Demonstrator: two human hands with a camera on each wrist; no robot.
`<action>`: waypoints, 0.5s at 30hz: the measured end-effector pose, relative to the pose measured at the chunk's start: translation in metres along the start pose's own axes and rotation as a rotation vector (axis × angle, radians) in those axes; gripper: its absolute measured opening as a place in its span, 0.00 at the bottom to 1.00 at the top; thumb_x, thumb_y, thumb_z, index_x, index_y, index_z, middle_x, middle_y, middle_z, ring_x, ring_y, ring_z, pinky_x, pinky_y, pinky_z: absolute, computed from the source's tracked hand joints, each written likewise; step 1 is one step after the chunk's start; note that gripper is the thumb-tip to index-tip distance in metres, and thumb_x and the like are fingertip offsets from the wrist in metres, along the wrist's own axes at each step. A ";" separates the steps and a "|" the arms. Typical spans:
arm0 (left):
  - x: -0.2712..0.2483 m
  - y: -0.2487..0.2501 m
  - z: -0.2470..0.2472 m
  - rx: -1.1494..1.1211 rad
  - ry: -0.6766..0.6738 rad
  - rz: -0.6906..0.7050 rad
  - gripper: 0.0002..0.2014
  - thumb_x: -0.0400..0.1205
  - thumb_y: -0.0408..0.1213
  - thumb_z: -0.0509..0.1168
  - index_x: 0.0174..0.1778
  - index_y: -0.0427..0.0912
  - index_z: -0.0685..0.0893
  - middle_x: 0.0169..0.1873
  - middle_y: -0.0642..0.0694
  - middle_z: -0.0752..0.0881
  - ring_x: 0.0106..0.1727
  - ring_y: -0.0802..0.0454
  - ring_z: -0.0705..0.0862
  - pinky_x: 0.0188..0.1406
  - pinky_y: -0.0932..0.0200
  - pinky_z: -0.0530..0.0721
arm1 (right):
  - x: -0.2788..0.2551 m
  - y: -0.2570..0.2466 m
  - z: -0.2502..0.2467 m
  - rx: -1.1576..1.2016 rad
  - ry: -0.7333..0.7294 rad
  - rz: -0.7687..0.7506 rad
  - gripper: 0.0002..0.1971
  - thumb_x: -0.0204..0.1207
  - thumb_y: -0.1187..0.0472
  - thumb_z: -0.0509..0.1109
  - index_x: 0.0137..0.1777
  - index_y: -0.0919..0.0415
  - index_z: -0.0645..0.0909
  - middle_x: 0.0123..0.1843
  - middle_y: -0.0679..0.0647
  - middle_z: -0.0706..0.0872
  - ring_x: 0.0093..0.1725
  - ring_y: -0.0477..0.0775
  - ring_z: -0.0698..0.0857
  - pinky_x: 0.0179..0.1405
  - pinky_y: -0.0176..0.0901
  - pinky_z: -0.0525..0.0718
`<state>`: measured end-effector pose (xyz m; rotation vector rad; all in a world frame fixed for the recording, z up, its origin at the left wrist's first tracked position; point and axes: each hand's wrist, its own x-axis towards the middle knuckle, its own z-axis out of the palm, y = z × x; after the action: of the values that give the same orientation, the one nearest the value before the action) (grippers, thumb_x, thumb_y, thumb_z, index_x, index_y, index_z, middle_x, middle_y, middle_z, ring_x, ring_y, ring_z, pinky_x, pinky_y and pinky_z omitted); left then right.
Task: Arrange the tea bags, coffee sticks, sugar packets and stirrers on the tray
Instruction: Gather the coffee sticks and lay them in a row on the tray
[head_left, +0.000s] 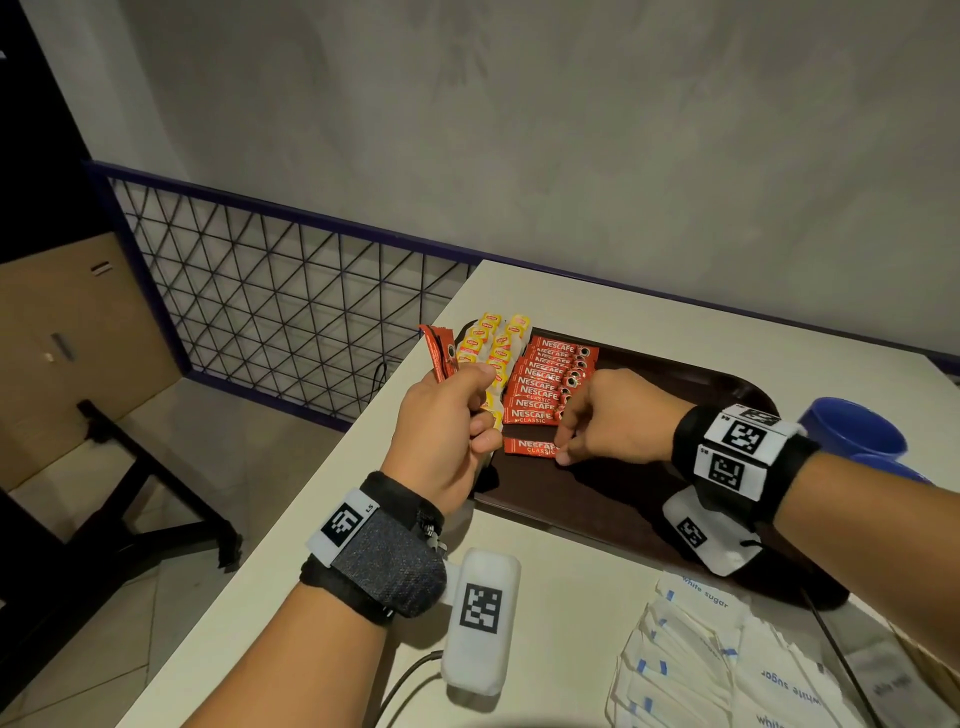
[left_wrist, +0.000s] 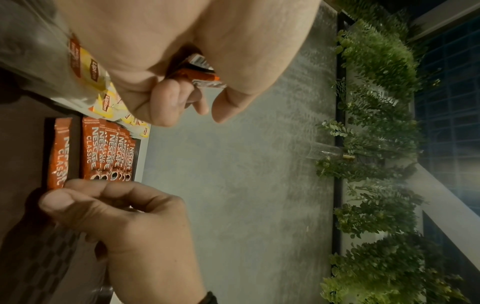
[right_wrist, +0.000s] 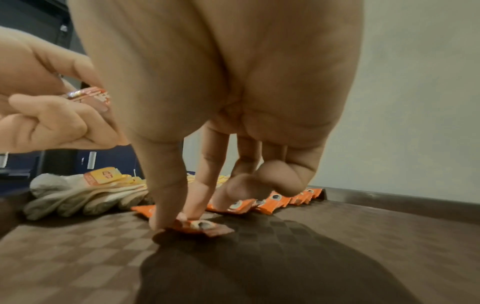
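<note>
Tray (head_left: 675, 374): dark brown, checkered floor, on the white table (head_left: 597, 306), far end by the wall.
Tray contents: tea bags (head_left: 493, 343) at its left end, row of coffee sticks (head_left: 550, 379) just right of them, one lone coffee stick (head_left: 532, 447) nearer the person, apart from the row.
Tea bags: yellow tags, two overlapping columns; about a dozen tags visible, exact count unclear, some hidden behind the left hand.
Row of coffee sticks: red, overlapping like shingles, about eight or nine; overlap blocks an exact count.
Lone coffee stick: flat on the tray floor, one piece, parallel to the row.
Right hand (head_left: 618, 415): fingers curled down; thumb and index fingertips (right_wrist: 166, 218) pinch the right end of the lone coffee stick against the tray, other fingers bent clear.
Left hand (head_left: 447, 421): closed fist over the tray's left edge, gripping spare coffee sticks (head_left: 441, 353) upright; at least two stick out the top, full number hidden in the fist.
Sugar packets (head_left: 727, 665): white, blue print, loose overlapping pile on the table near the person, off the tray; too many overlaps to count.
Mug (head_left: 857, 431): blue, one, on the table right of the tray, partly behind the right wrist.
Stirrers: cannot tell from these views.
</note>
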<state>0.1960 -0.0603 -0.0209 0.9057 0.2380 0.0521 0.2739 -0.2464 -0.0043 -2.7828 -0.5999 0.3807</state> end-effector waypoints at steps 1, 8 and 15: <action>0.000 0.000 0.000 0.003 -0.002 0.001 0.09 0.86 0.27 0.64 0.42 0.42 0.73 0.27 0.50 0.66 0.24 0.56 0.60 0.22 0.62 0.56 | -0.001 0.000 -0.002 0.016 -0.006 0.000 0.06 0.71 0.54 0.86 0.46 0.51 0.95 0.37 0.39 0.90 0.41 0.36 0.86 0.40 0.27 0.78; -0.001 0.000 -0.001 0.000 0.000 0.004 0.09 0.86 0.27 0.64 0.43 0.42 0.73 0.27 0.50 0.66 0.24 0.56 0.60 0.20 0.63 0.57 | 0.004 -0.011 -0.005 -0.170 -0.099 -0.015 0.14 0.70 0.52 0.86 0.53 0.53 0.92 0.43 0.45 0.91 0.47 0.45 0.89 0.47 0.33 0.84; -0.001 0.000 -0.001 0.004 -0.012 -0.001 0.09 0.86 0.27 0.64 0.42 0.42 0.73 0.28 0.50 0.66 0.24 0.56 0.61 0.19 0.64 0.58 | 0.011 -0.013 -0.011 -0.132 -0.095 -0.014 0.14 0.70 0.54 0.87 0.52 0.57 0.92 0.42 0.46 0.92 0.48 0.47 0.90 0.54 0.39 0.87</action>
<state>0.1954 -0.0598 -0.0212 0.9091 0.2276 0.0450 0.2819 -0.2329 0.0074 -2.8975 -0.6898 0.4899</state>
